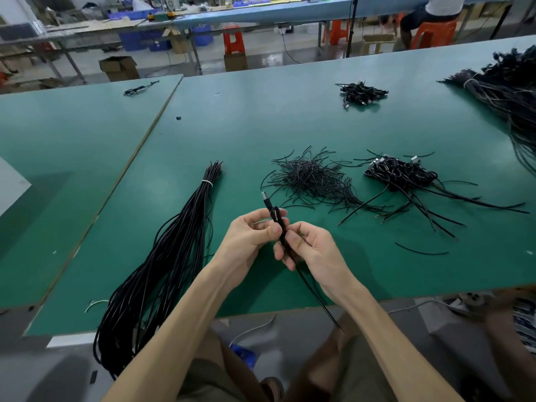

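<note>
Green matting covered the worktop (261, 126), with more benches and orange stools (233, 39) along the top of the frame. At lower centre, both hands held one black cable (275, 214) just above the surface. The left hand (252, 233) pinched its folded upper part between thumb and fingers, and the right hand (309, 246) curled around it just below. The cable's plug (265, 196) stuck up past the fingers, and its tail ran down over the worktop's near edge.

Just beyond the hands, at centre, lay a loose heap of short black ties (310, 178). To its right was a pile of coiled cables (403, 173), their loose ends trailing toward the lower right. A long tied bundle (174, 256) stretched down the left, close beside the left forearm. A smaller pile (361, 92) and a large dark bundle (510, 91) sat in the upper right, well apart from the hands.
</note>
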Demonstrator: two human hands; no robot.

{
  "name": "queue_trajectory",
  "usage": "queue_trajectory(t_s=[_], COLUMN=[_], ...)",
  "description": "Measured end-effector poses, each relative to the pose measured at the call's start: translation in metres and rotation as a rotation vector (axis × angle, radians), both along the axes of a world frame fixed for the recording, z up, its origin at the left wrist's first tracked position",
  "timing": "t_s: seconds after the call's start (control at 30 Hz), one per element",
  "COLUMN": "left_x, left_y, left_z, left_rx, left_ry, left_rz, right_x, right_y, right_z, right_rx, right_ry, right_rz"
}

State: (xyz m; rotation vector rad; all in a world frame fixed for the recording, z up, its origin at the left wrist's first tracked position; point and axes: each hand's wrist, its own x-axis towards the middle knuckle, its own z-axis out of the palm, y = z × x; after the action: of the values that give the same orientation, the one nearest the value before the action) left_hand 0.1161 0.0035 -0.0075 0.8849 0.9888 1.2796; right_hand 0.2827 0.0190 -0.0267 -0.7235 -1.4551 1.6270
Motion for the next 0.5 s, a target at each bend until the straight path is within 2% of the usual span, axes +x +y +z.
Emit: queue_trajectory(t_s=[0.13, 0.27, 0.5], left_x=[-0.0013, 0.0008, -0.0055], left_y=[-0.0014, -0.0056, -0.0037], left_z=[-0.0037, -0.0063, -0.008], left_rx=[0.028, 0.028, 0.037], left_ry=[-0.028, -0.02, 0.025], left_rz=[0.003, 0.066, -0.025], right_x=[-0.0023, -0.0051, -0.0048], right_y=[-0.0008, -0.0039, -0.0071], right_z=[0.0009, 0.0004, 0.0059], right_rx=[0.031, 0.091, 0.014], right_ry=[-0.033, -0.152, -0.112], right_rz=[0.002, 0.054, 0.087])
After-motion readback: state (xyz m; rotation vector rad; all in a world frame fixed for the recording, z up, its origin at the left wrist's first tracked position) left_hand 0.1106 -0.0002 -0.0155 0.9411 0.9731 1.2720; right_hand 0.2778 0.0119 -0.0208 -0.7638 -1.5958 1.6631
